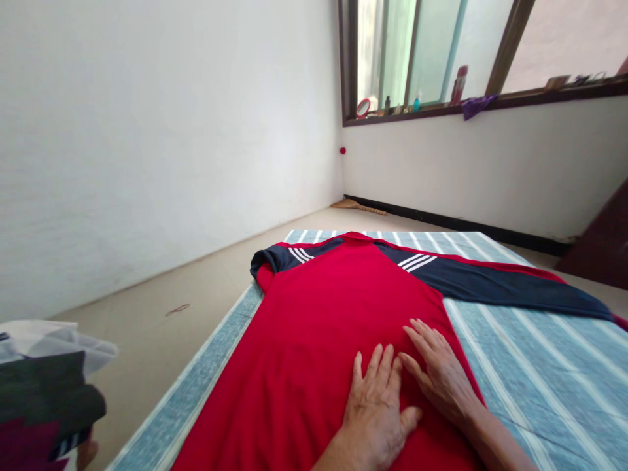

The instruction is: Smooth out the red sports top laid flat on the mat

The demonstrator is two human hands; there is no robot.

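Observation:
A red sports jacket (314,314) with navy sleeves lies spread on a blue-and-white striped cloth (520,366). White stripes cross both shoulders. Its right-side sleeve (490,281) stretches out flat across the cloth, while the left-side sleeve (275,260) is bent short at the cloth's left edge. My left hand (375,402) rests palm down on the lower red body, fingers pointing away from me. Beside it, my right hand (444,369) lies on the red fabric near the garment's right edge, fingers spread. Neither hand grips anything. The garment's lower hem is out of view.
A pile of folded clothes (44,392) stands at the lower left. A thin loop of cord (177,309) lies on the floor, and a broom (360,207) lies in the far corner. Small bottles and a round mirror (363,108) stand on the window sill.

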